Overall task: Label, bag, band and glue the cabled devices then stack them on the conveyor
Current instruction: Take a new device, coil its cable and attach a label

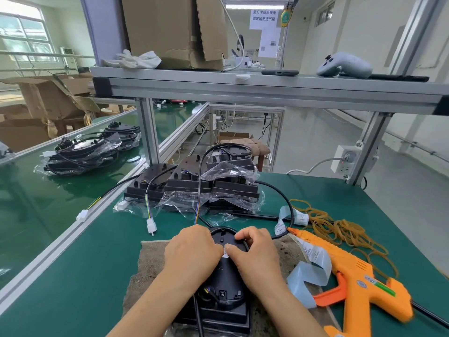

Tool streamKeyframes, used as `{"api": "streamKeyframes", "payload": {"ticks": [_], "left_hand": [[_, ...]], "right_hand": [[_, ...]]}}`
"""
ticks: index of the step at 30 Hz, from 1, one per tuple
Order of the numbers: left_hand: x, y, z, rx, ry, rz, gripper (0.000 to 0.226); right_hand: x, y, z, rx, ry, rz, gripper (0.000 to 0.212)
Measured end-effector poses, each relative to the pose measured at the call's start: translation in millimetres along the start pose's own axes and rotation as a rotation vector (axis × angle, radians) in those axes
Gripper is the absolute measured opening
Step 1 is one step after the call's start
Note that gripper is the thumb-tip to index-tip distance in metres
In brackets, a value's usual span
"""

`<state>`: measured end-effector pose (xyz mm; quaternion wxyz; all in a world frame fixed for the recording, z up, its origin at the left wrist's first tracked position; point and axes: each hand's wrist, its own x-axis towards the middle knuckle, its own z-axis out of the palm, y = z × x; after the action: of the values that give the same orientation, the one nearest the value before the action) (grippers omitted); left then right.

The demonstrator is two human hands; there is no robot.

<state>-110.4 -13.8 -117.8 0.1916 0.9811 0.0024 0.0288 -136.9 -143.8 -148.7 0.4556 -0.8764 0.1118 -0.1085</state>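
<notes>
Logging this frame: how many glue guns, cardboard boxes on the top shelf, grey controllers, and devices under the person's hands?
Orange glue gun: 1
Cardboard box on the top shelf: 1
Grey controller: 1
Black device being worked on: 1
Total: 4

Orange glue gun (359, 276), green table (340, 190), black device (226, 283)

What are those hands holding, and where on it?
The black device, around its rounded middle: left grip on one side, right grip on the other. Their thumbs meet at a small white label on top.
</notes>
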Motion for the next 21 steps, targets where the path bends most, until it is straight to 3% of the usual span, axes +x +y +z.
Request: {"api": "streamKeyframes", "payload": {"ticks": [5, 9, 14, 21], "left_hand": [[-2.5, -4.1, 3.4, -0.041, 0.076, 0.029, 0.021], [-3.5, -16.5, 13.9, -0.206, 0.164, 0.011, 0.042], [1.7, -23.7, 23.0, -0.412, 0.042, -0.064, 0.052], [-0.6, -35.5, 14.3, -0.501, -0.079, 0.013, 0.054]], "right_hand": [[-0.3, 2.3, 2.1, 0.029, 0.016, -0.016, 0.031], [-0.2, 4.4, 3.2, 0.058, 0.029, -0.021, 0.030], [-1.4, 6.9, 6.0, 0.070, 0.031, -0.034, 0.029], [-0.6, 9.1, 7.4, 0.092, 0.028, -0.027, 0.029]]}}
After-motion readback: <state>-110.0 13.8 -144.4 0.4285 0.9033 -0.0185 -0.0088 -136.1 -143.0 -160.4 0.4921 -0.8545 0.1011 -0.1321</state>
